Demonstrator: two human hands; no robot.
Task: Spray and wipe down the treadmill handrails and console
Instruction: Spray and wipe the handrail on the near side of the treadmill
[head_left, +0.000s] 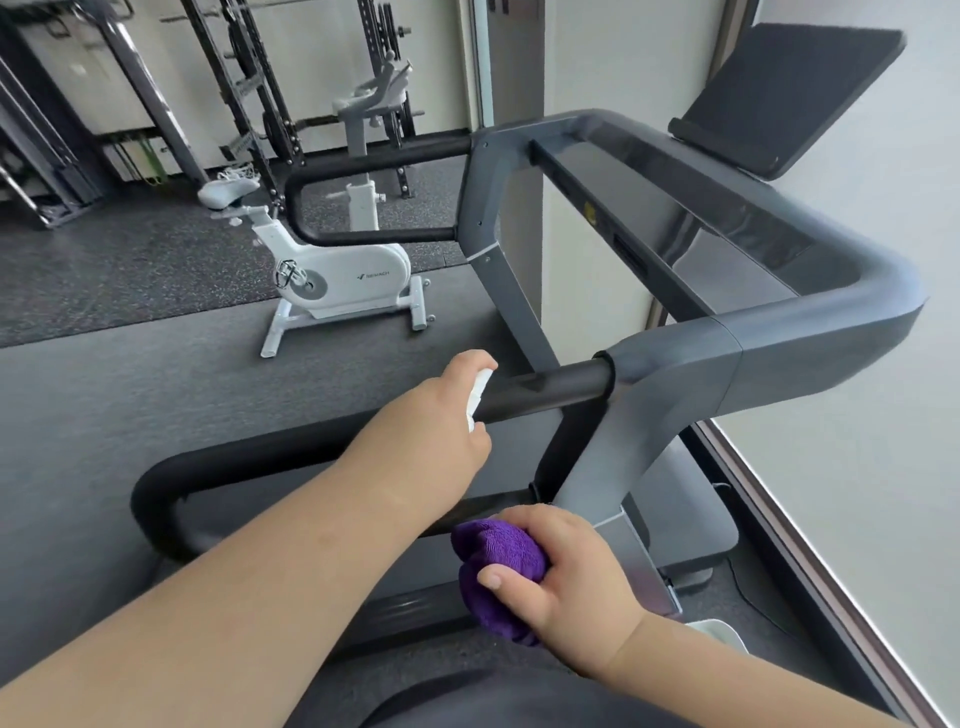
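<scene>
Treadmill handrails of black padded tubing (545, 392) fill the centre of the frame. Low and right of centre, the right hand (566, 577) bunches one purple microfibre cloth (498, 571), apparently kept ready for wiping. Just above, the left hand (447, 410) grips one small white spray bottle (479, 395), nozzle near the rail, probably to wet it. One dark console screen (789, 88) stands upper right, one white exercise bike (332, 275) upper left.

left hand (441, 410): arm outstretched, fingers curled (gripping); right hand (566, 577): lower, fingers clenched
</scene>
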